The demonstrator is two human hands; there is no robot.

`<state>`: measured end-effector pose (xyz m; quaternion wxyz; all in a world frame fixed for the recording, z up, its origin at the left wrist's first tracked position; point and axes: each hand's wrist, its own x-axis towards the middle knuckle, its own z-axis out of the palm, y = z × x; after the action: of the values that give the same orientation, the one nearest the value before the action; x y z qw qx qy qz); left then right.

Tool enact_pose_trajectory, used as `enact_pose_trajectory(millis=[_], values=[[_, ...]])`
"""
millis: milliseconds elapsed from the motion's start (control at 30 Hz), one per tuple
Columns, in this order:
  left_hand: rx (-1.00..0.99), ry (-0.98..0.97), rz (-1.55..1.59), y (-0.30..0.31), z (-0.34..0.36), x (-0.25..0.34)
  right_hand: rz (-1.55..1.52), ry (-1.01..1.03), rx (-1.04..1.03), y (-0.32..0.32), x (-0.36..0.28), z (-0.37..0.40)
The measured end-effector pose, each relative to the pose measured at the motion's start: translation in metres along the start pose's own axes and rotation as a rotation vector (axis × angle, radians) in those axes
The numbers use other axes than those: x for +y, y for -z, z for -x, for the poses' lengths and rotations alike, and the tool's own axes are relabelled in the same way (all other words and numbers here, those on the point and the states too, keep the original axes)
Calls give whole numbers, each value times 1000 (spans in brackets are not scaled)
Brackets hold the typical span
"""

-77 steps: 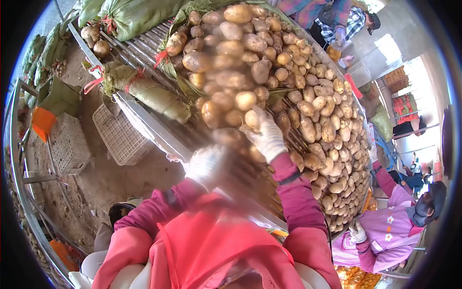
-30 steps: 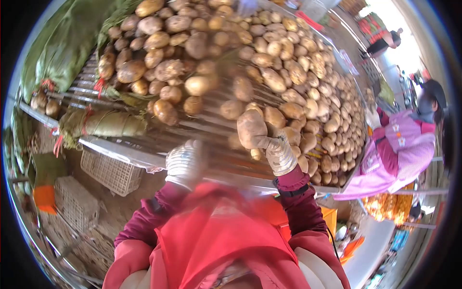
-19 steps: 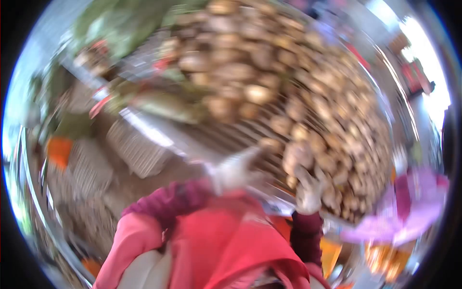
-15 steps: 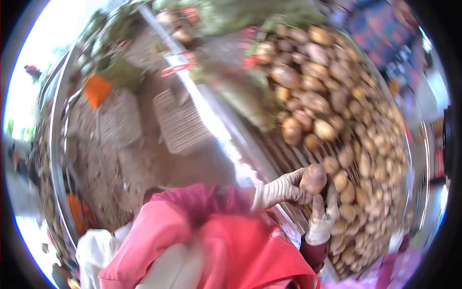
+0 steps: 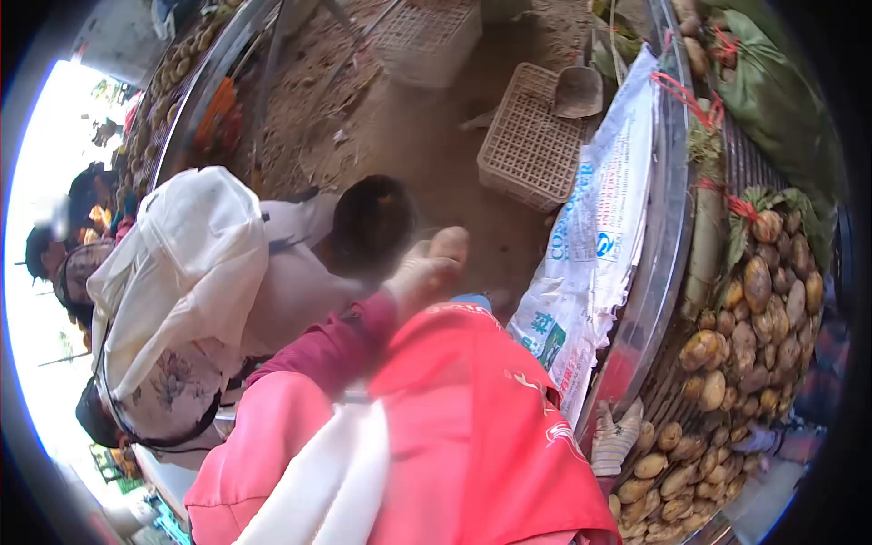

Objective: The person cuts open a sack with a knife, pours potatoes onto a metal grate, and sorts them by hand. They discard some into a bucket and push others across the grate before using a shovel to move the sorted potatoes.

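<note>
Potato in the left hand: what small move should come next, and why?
Probably carry the left hand forward until it is above the plastic crate, before letting go: it grips the potato away from the slatted table, and the crate sits beyond it on the floor.

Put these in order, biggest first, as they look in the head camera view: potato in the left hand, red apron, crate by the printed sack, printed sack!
1. Red apron
2. Printed sack
3. Crate
4. Potato
</note>
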<state>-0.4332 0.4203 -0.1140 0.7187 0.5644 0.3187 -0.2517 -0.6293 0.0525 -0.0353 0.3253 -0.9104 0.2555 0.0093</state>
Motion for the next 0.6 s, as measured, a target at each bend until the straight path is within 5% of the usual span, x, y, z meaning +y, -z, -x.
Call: enact_pose_trajectory(millis=[33, 133, 200, 333, 367, 467, 500, 567, 600], values=[[145, -62, 38, 30, -14, -32, -54, -133, -94, -1, 12, 0], [317, -80, -506, 95, -24, -85, -54, -20, -26, -4, 17, 4], [381, 123, -16, 111, -25, -77, -64, -4, -33, -7, 17, 1], [454, 60, 967, 170, -81, -86, -86, -9, -50, -3, 23, 8], [703, 84, 812, 140, -67, -57, -77, 0, -48, -4, 30, 10], [428, -84, 288, 135, -82, -70, -57, -87, -173, 9, 4, 9], [273, -115, 268, 129, -94, -71, 186, -53, -202, 8, 21, 13], [304, -208, 61, 44, -64, -17, 344, 138, -65, 5, 10, 17], [189, -235, 17, 30, -75, -11, 270, -31, -227, 12, 4, 13]])
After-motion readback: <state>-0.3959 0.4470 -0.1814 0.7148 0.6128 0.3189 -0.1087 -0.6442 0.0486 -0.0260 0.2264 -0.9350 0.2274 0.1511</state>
